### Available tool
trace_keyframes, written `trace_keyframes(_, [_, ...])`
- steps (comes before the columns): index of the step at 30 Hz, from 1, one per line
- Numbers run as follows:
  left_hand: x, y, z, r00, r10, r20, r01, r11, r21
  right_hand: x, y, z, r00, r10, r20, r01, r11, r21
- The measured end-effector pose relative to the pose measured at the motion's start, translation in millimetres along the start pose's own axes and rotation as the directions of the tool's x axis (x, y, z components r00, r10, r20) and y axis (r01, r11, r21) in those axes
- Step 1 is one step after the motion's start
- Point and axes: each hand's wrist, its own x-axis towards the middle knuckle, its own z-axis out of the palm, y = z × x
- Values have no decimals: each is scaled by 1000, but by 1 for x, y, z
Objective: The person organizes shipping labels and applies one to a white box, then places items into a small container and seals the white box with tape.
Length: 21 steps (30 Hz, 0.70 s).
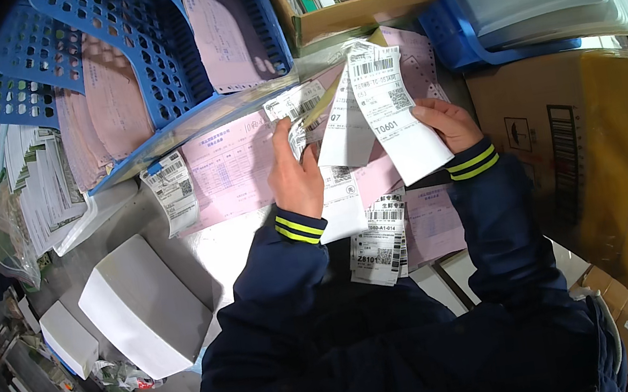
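In the middle, my right hand pinches the right edge of a white shipping label printed with barcodes and a square code. My left hand has its fingers closed around a bunch of similar shipping labels at the left. Another white label hangs between the hands, partly behind the front one. A pink printed form lies on the table left of my left hand, with a shipping label at its left edge. Below the hands, more labels overlap another pink form.
Blue perforated baskets holding pink papers stand at the far left. An open cardboard box sits at the back. At right are a blue bin with a translucent lid and a large taped carton. White boxes stand at near left.
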Motion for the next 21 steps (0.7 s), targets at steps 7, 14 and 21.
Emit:
trace_keyframes(7, [5,-16,-10,995,-20,100,35,988,-149,-10,-49,-10,943,96,318,-199,930,310])
trace_keyframes(14, [-2,21,-5,926,-64,372,321,653,-686,-32,-53,-38,834,23,551,-347,799,492])
trace_keyframes(21, [16,5,-10,999,-39,0,39,998,-42,-29,-49,-24,787,87,610,-342,886,314])
